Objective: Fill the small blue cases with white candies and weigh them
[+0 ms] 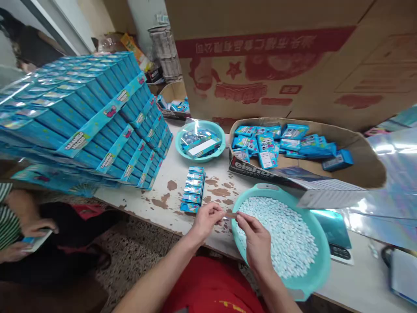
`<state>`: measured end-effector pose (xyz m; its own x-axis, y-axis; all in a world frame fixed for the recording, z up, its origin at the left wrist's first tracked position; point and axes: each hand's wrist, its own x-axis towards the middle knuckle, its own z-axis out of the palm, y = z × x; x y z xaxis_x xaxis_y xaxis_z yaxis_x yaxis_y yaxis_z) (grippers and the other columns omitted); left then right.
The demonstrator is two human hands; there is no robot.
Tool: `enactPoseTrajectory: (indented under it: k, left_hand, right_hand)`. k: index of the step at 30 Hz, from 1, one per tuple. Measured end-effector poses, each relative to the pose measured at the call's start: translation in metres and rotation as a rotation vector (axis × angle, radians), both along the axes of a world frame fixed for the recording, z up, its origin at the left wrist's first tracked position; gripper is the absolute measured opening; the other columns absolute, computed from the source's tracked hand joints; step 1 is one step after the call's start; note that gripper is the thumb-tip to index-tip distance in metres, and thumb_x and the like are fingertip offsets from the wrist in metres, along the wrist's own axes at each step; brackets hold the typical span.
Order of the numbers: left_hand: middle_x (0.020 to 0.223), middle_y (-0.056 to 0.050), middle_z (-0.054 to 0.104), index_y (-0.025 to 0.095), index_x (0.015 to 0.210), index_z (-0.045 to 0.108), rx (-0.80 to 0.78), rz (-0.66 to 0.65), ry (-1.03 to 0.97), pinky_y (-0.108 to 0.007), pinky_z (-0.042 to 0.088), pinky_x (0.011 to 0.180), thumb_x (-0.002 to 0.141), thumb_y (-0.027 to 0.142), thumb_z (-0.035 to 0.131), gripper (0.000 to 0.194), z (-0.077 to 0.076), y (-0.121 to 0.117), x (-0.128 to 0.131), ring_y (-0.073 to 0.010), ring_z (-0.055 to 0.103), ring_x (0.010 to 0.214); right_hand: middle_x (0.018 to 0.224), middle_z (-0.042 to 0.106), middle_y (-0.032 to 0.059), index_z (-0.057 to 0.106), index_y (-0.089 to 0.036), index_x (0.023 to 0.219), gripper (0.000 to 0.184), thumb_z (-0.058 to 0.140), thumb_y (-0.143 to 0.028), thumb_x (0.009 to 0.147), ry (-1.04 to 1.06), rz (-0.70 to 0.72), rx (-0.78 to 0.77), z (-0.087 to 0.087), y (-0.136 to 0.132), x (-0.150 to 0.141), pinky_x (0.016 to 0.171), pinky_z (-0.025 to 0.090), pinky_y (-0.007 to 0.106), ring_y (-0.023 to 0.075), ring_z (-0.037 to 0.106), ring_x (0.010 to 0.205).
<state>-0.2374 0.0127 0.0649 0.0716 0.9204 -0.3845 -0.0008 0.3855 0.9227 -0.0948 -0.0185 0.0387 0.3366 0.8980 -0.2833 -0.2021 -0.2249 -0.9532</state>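
Observation:
My left hand (pixel 207 221) is closed in a pinch on one end of a small thin strip (pixel 230 215), partly brown and partly shiny. The strip's other end sits between the pinched fingers of my right hand (pixel 256 238); what exactly it is, I cannot make out. Just beyond my left hand stands a row of several small blue boxes (pixel 193 189) on the table. My right hand is over the near left rim of a large turquoise basin (pixel 322 261), which holds a heap of small pale blue and white pieces (pixel 283 234).
A cut-down carton (pixel 365 167) holds loose blue boxes, with a smaller turquoise basin (pixel 178 145) left of it. Packed blue boxes (pixel 97 117) tower at the left. A scale (pixel 340 253) lies right of the large basin. Another person's hand (pixel 39 228) holds something at far left.

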Motion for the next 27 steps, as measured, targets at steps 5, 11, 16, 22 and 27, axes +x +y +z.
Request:
enactPoseTrajectory:
  k: [5, 11, 16, 22, 27]
  left_hand:
    - [0.068, 0.000, 0.060, 0.018, 0.082, 0.063, 0.052, 0.003, 0.274, -0.026, 0.040, 0.062, 0.071, 0.034, 0.060, 0.020, -0.016, -0.014, -0.070, -0.0150, 0.054, 0.064]
    - [0.061, 0.001, 0.057, 0.016, 0.068, 0.060, 0.009, -0.034, 0.448, -0.024, 0.036, 0.059, 0.069, 0.034, 0.057, 0.018, -0.042, -0.007, -0.138, -0.0144, 0.050, 0.061]
    - [0.064, 0.001, 0.057, 0.017, 0.069, 0.057, 0.060, -0.137, 0.582, -0.024, 0.036, 0.059, 0.073, 0.034, 0.051, 0.019, -0.051, 0.004, -0.163, -0.0149, 0.051, 0.064]
    - [0.067, 0.001, 0.058, 0.019, 0.073, 0.056, 0.085, -0.239, 0.692, -0.025, 0.035, 0.060, 0.076, 0.028, 0.047, 0.013, -0.056, 0.016, -0.169, -0.0148, 0.051, 0.065]
    - [0.073, 0.000, 0.058, 0.018, 0.078, 0.054, 0.086, -0.284, 0.699, -0.026, 0.035, 0.065, 0.077, 0.025, 0.044, 0.012, -0.067, 0.019, -0.174, -0.0160, 0.051, 0.070]
  right_hand:
    - [0.088, 0.069, 0.0072, 0.073, -0.019, 0.081, 0.031, 0.073, -0.045, 0.064, 0.031, 0.112, -0.027, -0.022, 0.002, -0.065, 0.086, 0.045, 0.041, 0.0226, 0.060, 0.086]
    - [0.082, 0.058, 0.0072, 0.073, -0.018, 0.075, 0.031, 0.069, -0.048, 0.066, -0.119, 0.079, 0.022, -0.060, 0.005, -0.138, 0.080, 0.044, 0.036, 0.0222, 0.054, 0.086]
    - [0.086, 0.045, 0.0067, 0.074, -0.019, 0.078, 0.034, 0.066, -0.051, 0.069, -0.217, -0.036, 0.034, -0.086, 0.005, -0.171, 0.084, 0.040, 0.038, 0.0226, 0.047, 0.090]
    - [0.087, 0.040, 0.0056, 0.074, -0.018, 0.078, 0.042, 0.062, -0.057, 0.071, -0.330, -0.094, 0.058, -0.099, 0.009, -0.182, 0.085, 0.038, 0.037, 0.0214, 0.044, 0.089]
    - [0.087, 0.039, 0.0045, 0.072, -0.017, 0.075, 0.046, 0.057, -0.061, 0.072, -0.415, -0.128, 0.041, -0.102, 0.012, -0.188, 0.083, 0.039, 0.034, 0.0192, 0.044, 0.089]
